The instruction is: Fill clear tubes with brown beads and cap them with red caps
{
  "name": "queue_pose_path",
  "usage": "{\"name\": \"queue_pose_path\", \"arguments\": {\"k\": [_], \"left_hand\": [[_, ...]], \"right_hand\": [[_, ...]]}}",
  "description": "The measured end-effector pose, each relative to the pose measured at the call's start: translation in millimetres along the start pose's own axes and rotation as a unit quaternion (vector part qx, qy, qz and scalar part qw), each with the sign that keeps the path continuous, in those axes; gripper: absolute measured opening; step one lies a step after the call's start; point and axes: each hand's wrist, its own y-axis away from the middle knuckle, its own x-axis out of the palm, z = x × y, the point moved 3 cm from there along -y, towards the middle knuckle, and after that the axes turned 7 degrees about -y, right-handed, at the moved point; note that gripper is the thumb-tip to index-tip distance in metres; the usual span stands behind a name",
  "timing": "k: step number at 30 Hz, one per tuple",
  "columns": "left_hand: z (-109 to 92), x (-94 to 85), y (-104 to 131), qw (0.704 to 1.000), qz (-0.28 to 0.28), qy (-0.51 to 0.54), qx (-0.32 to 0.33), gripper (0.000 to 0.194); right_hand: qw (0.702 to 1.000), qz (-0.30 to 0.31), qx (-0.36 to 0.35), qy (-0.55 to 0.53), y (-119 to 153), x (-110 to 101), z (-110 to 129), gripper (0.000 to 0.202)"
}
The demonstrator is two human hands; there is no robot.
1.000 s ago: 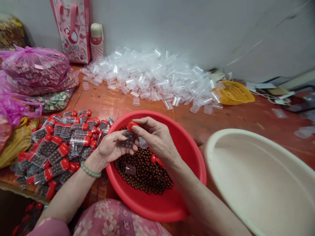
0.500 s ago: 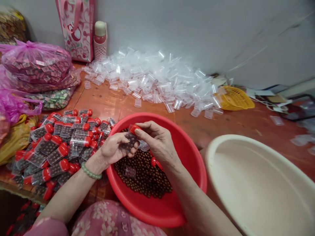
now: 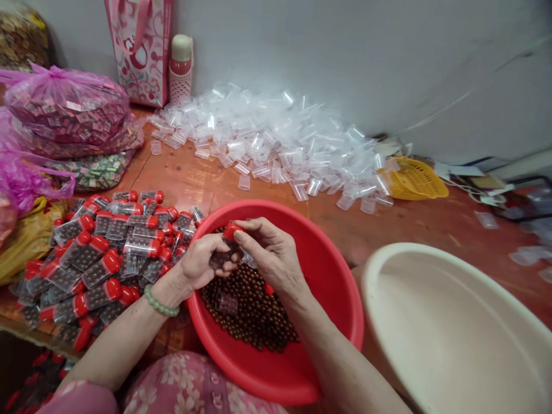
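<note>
Here | right hand (image 3: 278,253) pinching red cap (image 3: 232,231) over basin (image 3: 330,287) | tabletop (image 3: 185,178) gap beyond

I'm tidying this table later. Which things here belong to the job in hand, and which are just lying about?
Apparently part of the job: red cap, held case, beads, red basin, filled cases, clear cases.

Probably lying about: flask, tote bag, yellow basket.

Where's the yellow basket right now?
In the head view, the yellow basket is toward the upper right, on the table at the right end of the pile of clear plastic containers, beyond the cream basin.
</note>
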Motion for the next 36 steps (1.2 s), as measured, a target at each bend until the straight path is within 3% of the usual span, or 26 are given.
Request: {"name": "queue_pose_path", "arguments": {"k": [7, 11, 21, 28, 36], "left_hand": [[-0.8, 2.1, 2.2, 1.000, 0.014, -0.025, 0.008, 0.016], [-0.5, 4.5, 2.3, 0.996, 0.007, -0.085, 0.036, 0.028], [6.0, 5.2, -3.5, 0.996, 0.002, -0.078, 0.046, 0.022], [2.2, 9.2, 1.0, 0.992, 0.021, -0.106, 0.063, 0.019], [7.1, 3.7, 1.3, 0.994, 0.024, -0.100, 0.025, 0.021]], "right_hand": [[1.000, -0.003, 0.014, -0.017, 1.2, -5.0, -2.4, 0.015], [0.999, -0.005, 0.032, -0.035, 4.0, -4.9, -5.7, 0.016], [0.997, 0.011, -0.030, 0.067, 5.5, -6.5, -6.6, 0.016], [0.995, 0.051, -0.057, 0.068, 8.3, -5.6, -5.6, 0.010], [0.996, -0.061, -0.052, 0.049, 16.7, 4.4, -7.2, 0.018]]}}
